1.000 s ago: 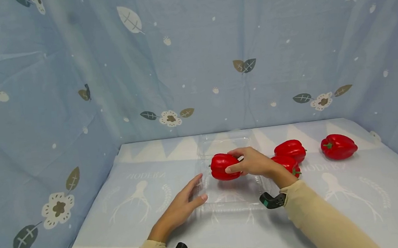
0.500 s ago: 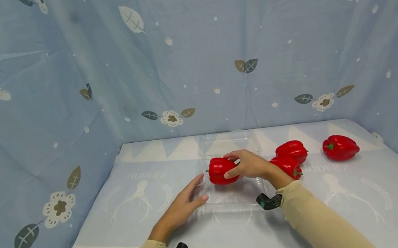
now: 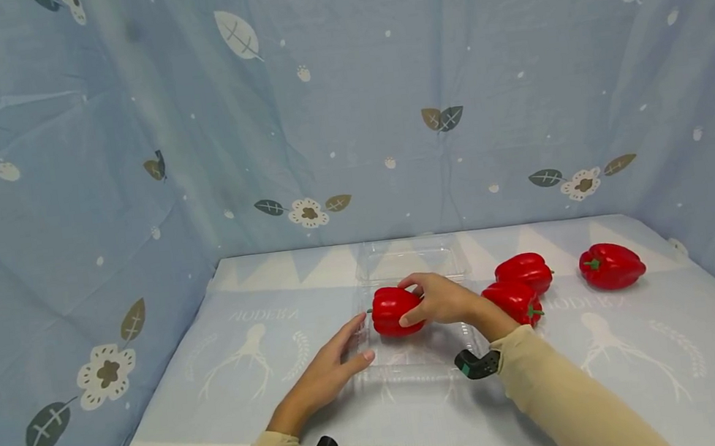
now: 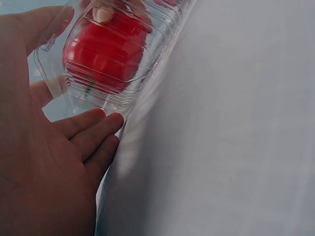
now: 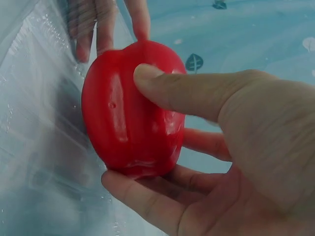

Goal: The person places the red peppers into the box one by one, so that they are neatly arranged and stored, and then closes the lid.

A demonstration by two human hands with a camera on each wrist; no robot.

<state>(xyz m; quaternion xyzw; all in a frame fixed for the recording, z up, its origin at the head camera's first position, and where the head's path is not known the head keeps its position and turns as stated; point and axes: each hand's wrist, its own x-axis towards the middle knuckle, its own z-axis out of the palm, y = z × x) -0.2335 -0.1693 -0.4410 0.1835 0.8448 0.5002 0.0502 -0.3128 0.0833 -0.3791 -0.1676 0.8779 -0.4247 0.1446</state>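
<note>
Right hand (image 3: 441, 300) is pinching a red pepper (image 3: 389, 315) between thumb and fingers, over the clear container's (image 3: 441, 349) near half; floor contact unclear. Left hand (image 3: 324, 366) is spreading beside the container's 9 o'clock edge, gripping nothing. Judged early: this pepper not yet being released; the nearer pepper (image 3: 513, 301), the pepper behind it (image 3: 525, 271) and the outermost pepper (image 3: 611, 265) are lying outside, toward 3 o'clock. Held pepper's stem is pointing to 9, long axis running roughly 9–3.
</note>
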